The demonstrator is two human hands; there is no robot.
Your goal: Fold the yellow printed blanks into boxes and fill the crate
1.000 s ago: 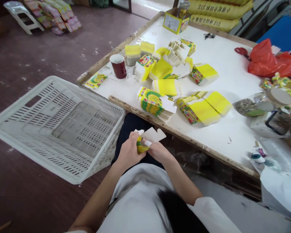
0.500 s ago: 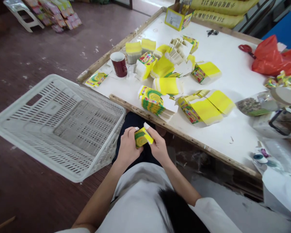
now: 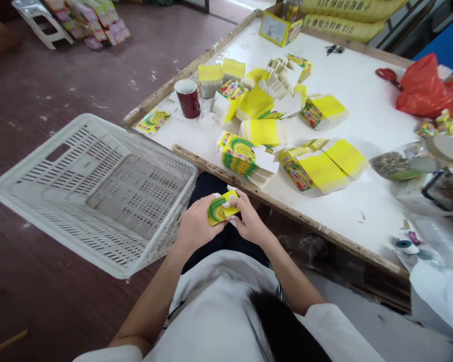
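Over my lap, a small yellow and green cardboard box (image 3: 216,209) is held between both hands. My left hand (image 3: 197,224) wraps round its left side, fingers closed on it. At its right end my right hand (image 3: 248,217) pinches a flap, with white card edges showing by the fingers. On the table close ahead lies a stack of flattened yellow printed boxes (image 3: 241,153), fanned out near the wooden edge. To its right is another bundle of flat yellow boxes (image 3: 320,166). Neither hand touches these stacks.
A white plastic crate (image 3: 136,251) stands at my left, below the table (image 3: 347,221). A dark red mug (image 3: 189,100) is near the table's left edge. Further off are an open yellow carton (image 3: 274,27), red-handled scissors (image 3: 387,75), a red plastic bag (image 3: 419,90) and a clear jar (image 3: 403,158).
The box has turned so its printed face shows more. My right fingers have moved over its right end, and the flap there lies closer to the box.
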